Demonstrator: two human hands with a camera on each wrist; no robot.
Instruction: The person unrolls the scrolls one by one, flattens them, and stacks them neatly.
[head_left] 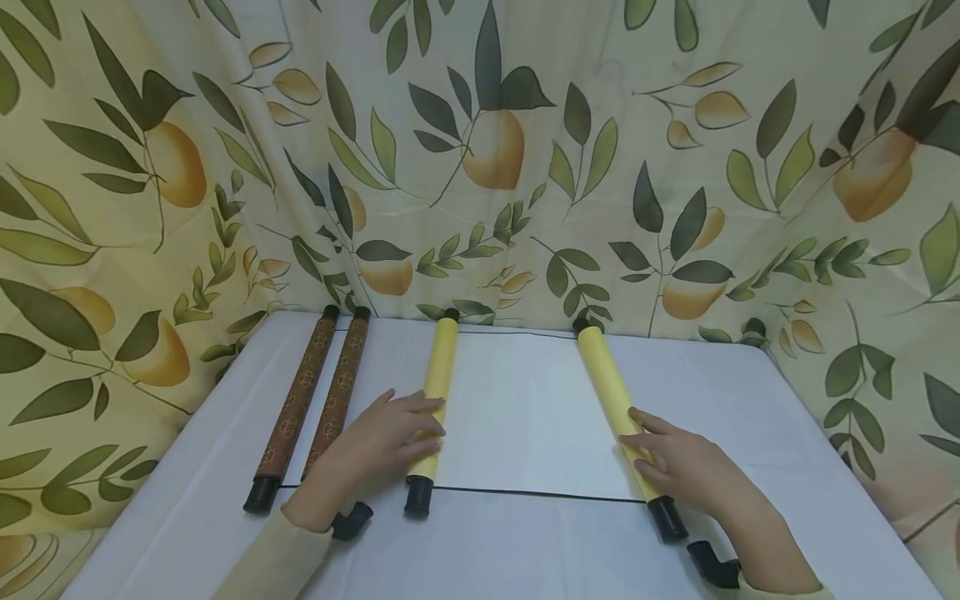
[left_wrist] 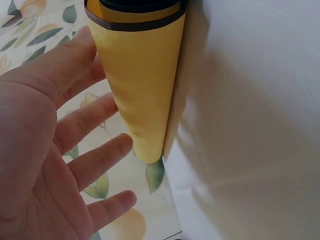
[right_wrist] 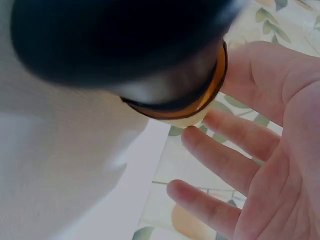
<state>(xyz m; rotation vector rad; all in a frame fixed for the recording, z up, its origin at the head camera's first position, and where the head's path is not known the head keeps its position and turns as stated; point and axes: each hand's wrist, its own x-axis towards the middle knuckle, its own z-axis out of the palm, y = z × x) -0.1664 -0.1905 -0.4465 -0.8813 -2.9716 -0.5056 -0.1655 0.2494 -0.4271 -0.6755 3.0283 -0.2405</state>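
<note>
A scroll lies on the table, its white sheet [head_left: 517, 408] spread between two yellow rolls with black end caps. My left hand [head_left: 375, 446] rests its fingers along the left yellow roll [head_left: 444, 358]; the left wrist view has them loosely spread at the yellow surface [left_wrist: 140, 90]. At the right yellow roll [head_left: 604, 367], which slants with its far end to the left, my right hand [head_left: 686, 462] touches the side with extended fingers. The right wrist view is partly filled by a blurred black end cap [right_wrist: 115, 40], the fingers spread beside the roll.
Two brown patterned rolls [head_left: 296, 400] with black ends lie side by side left of the scroll, partly behind my left forearm. A white cloth covers the table [head_left: 750, 400]. Behind it hangs a fruit-patterned curtain [head_left: 562, 208]. Black wrist cameras [head_left: 351, 522] sit at both wrists.
</note>
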